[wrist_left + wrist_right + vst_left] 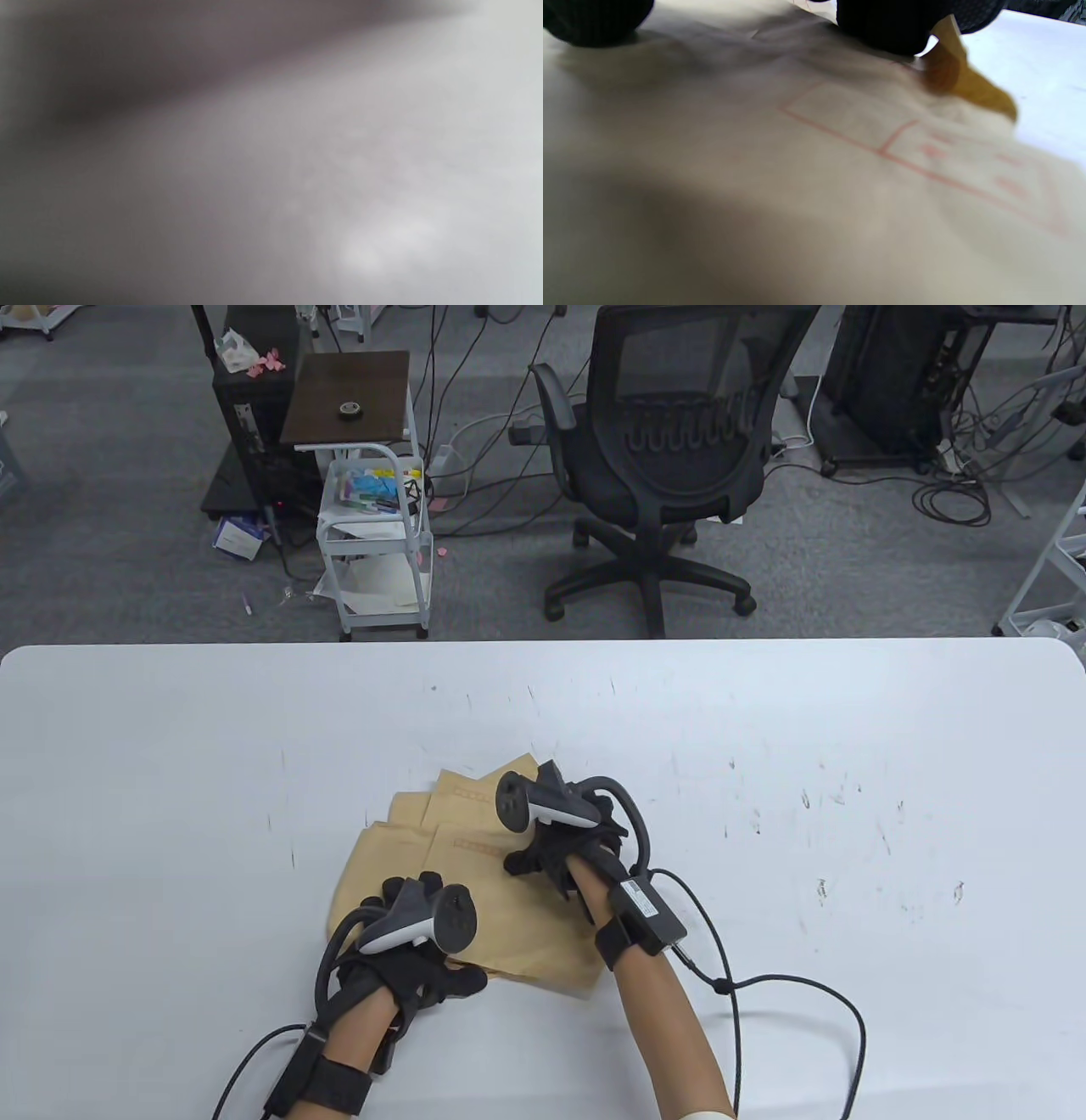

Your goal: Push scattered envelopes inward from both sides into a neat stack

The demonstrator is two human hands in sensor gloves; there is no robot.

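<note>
I see black sensor gloves on my left hand (407,976) and right hand (556,853), each carrying a grey-and-white tracker with a dark ring. Black straps wrap both wrists. A black box sits on my right wrist, its cable looping toward 4 o'clock.

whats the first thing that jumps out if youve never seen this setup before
Two gloved hands, the left hand and the right hand, each with a tracker strapped to its back, rest on a fanned pile of brown envelopes near the front middle of the white table. The right wrist view shows red printed boxes on the top envelope. A black office chair stands behind the table.
</note>
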